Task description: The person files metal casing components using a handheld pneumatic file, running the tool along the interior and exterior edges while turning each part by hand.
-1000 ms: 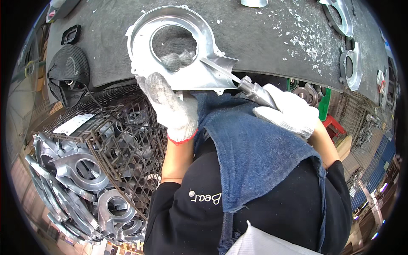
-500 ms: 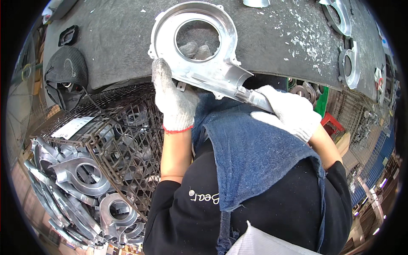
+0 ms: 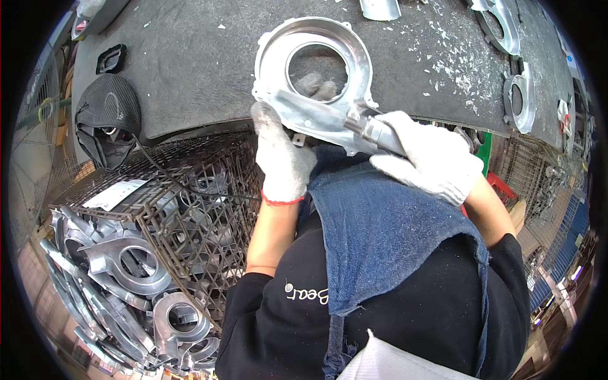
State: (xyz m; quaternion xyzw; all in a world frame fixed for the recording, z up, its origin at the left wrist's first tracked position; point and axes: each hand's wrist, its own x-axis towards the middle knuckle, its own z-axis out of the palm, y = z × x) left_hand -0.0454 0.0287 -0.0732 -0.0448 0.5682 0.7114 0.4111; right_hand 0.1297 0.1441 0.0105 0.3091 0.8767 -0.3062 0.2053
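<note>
A silvery cast-metal fan housing [image 3: 269, 60], ring-shaped with a round opening, is tilted up over the near edge of the table. My left hand [image 3: 283, 158], in a white knitted glove with a red cuff, grips its lower left rim; grey-stained glove fingertips show through the opening, behind the ring. My right hand [image 3: 434, 158], also gloved, is closed round the cylindrical metal handle of a long flat-bladed hand tool [image 3: 373, 131]. Its blade lies across the lower face of the housing; motion blur hides its exact kind.
A dark table [image 3: 190, 69] carries metal flakes [image 3: 465, 82], a black mesh cap [image 3: 107, 114] and more castings [image 3: 520, 98] at the right. Below left, a wire basket [image 3: 196, 221] holds castings, with several more housings [image 3: 133, 263] stacked beside it. A blue apron [image 3: 386, 228] covers my lap.
Both hands and the housing have shifted right and slightly down. The tool's blade now stretches across the housing's lower face toward the left.
</note>
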